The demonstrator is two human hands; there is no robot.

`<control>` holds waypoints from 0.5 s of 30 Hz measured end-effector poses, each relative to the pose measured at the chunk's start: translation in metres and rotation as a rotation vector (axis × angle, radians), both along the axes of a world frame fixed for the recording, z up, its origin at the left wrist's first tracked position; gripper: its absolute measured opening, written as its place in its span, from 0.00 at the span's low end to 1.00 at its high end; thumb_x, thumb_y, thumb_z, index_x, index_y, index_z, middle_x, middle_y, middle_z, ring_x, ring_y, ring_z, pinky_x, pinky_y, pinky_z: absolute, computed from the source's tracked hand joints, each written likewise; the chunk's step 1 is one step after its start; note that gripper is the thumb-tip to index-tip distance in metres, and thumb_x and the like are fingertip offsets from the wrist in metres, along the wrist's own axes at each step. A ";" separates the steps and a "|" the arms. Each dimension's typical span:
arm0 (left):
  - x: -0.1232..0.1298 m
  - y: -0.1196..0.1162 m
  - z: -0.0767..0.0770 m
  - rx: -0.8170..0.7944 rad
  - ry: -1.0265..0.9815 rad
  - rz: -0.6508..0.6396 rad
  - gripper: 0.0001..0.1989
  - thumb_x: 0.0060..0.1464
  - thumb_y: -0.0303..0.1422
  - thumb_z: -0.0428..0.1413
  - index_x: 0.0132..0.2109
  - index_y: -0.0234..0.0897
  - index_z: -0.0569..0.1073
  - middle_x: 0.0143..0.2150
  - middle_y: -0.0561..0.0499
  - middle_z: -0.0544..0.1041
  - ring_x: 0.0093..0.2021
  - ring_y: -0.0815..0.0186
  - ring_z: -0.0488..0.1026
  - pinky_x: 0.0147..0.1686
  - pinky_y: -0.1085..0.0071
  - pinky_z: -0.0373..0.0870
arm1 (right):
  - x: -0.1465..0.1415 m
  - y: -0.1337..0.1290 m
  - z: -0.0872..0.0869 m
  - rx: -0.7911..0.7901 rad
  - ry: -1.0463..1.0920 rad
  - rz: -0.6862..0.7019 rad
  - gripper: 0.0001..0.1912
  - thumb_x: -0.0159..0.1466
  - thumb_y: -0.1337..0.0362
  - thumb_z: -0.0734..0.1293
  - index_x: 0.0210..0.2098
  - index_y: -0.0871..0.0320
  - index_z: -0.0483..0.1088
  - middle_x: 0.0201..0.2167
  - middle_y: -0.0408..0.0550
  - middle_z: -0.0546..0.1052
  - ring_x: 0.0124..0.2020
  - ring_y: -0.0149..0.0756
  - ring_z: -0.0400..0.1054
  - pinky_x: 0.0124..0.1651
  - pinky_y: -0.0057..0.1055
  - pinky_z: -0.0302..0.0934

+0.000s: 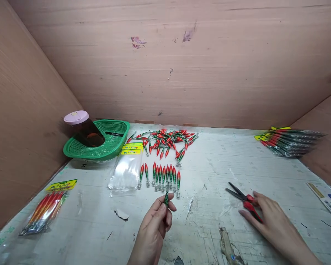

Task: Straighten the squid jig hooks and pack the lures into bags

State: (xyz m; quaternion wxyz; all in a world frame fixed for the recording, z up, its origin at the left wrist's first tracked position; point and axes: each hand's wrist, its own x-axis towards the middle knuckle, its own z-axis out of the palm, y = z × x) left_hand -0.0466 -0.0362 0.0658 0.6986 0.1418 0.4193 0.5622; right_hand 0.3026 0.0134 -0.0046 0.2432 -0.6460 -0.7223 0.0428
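Green lure (166, 199) pinched in left hand (155, 222); right hand (273, 216), thumb and fingers apart, around red-handled scissors (248, 205).

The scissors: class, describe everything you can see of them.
The scissors have dark, metallic blades and red and black handles, seemingly plastic. They lie on the pale tabletop, blades parted, tips pointing away and leftward. The right hand spreads around the handles, thumb and fingers on either side; any firm grip is unclear.
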 end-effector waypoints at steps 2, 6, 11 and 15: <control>0.006 -0.001 0.001 -0.023 -0.034 -0.015 0.18 0.53 0.42 0.62 0.46 0.36 0.79 0.34 0.49 0.72 0.29 0.73 0.62 0.31 0.76 0.60 | 0.018 -0.013 -0.021 0.097 -0.197 0.101 0.24 0.62 0.42 0.59 0.37 0.58 0.69 0.49 0.65 0.72 0.52 0.60 0.65 0.50 0.54 0.61; 0.013 -0.001 0.007 -0.081 -0.076 -0.012 0.17 0.46 0.41 0.66 0.42 0.35 0.80 0.33 0.50 0.72 0.30 0.72 0.65 0.34 0.75 0.62 | 0.018 -0.019 -0.032 0.196 -0.371 0.103 0.20 0.67 0.53 0.53 0.38 0.60 0.69 0.44 0.64 0.73 0.44 0.56 0.68 0.45 0.54 0.63; 0.019 0.000 0.012 -0.100 -0.035 -0.031 0.17 0.43 0.42 0.68 0.39 0.36 0.79 0.32 0.52 0.73 0.33 0.67 0.73 0.41 0.69 0.67 | -0.015 -0.022 0.008 0.125 -0.184 0.203 0.13 0.68 0.57 0.54 0.38 0.56 0.66 0.41 0.56 0.72 0.40 0.47 0.70 0.41 0.45 0.67; 0.027 -0.001 0.017 -0.092 -0.024 -0.056 0.17 0.42 0.41 0.69 0.38 0.36 0.78 0.31 0.53 0.73 0.31 0.67 0.75 0.34 0.70 0.70 | -0.061 -0.039 0.059 -0.059 0.055 0.538 0.03 0.66 0.64 0.62 0.40 0.54 0.64 0.45 0.53 0.70 0.44 0.38 0.71 0.41 0.27 0.69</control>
